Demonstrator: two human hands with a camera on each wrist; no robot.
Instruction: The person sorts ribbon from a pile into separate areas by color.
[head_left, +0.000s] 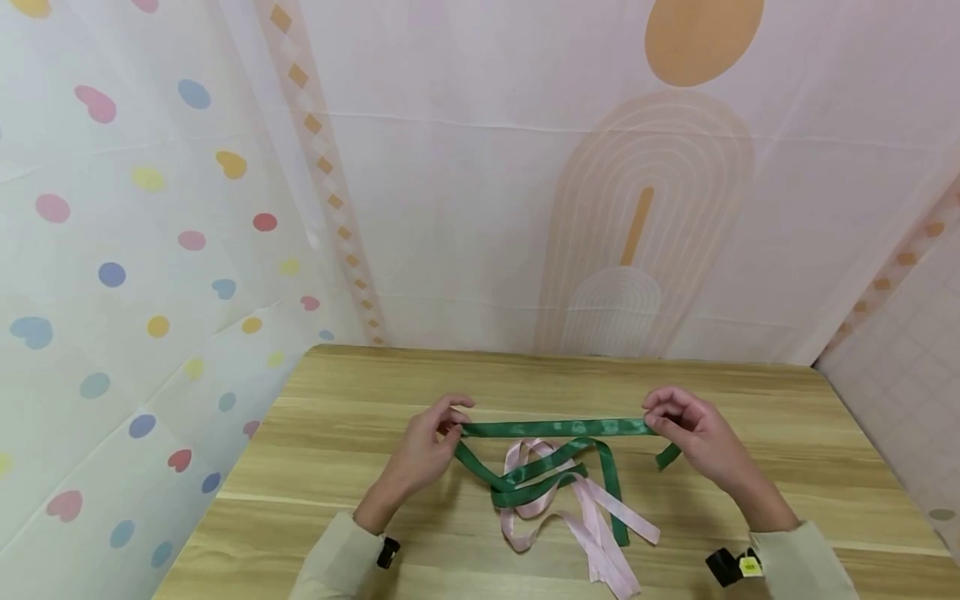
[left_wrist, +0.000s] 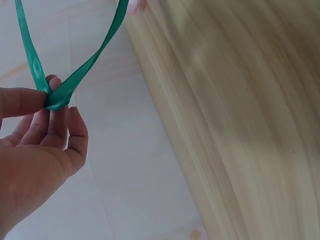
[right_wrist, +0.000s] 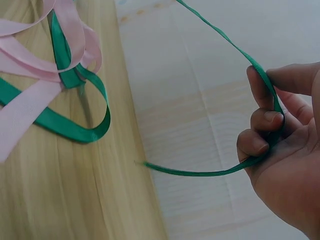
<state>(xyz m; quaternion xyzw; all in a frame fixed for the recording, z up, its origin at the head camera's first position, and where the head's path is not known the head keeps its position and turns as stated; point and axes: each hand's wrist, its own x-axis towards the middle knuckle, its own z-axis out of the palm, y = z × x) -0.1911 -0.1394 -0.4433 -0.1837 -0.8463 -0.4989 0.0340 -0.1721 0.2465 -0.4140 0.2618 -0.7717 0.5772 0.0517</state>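
A green satin ribbon (head_left: 555,428) is stretched nearly level between both hands above the table. My left hand (head_left: 422,443) pinches it between thumb and fingertips; in the left wrist view the ribbon (left_wrist: 61,96) folds at that pinch. My right hand (head_left: 696,435) grips it near one end, and a short tail hangs below the palm. In the right wrist view the fingers (right_wrist: 260,120) curl over the ribbon. From the left hand the rest of the green ribbon drops in loops onto a pink ribbon (head_left: 592,533), loosely tangled with it on the table.
The wood-grain table (head_left: 300,467) reaches back to a printed cloth wall (head_left: 465,233). Another cloth with coloured dots (head_left: 150,350) hangs on the left. Small black devices (head_left: 723,567) sit at the wrists, by the light sleeves (head_left: 802,562).
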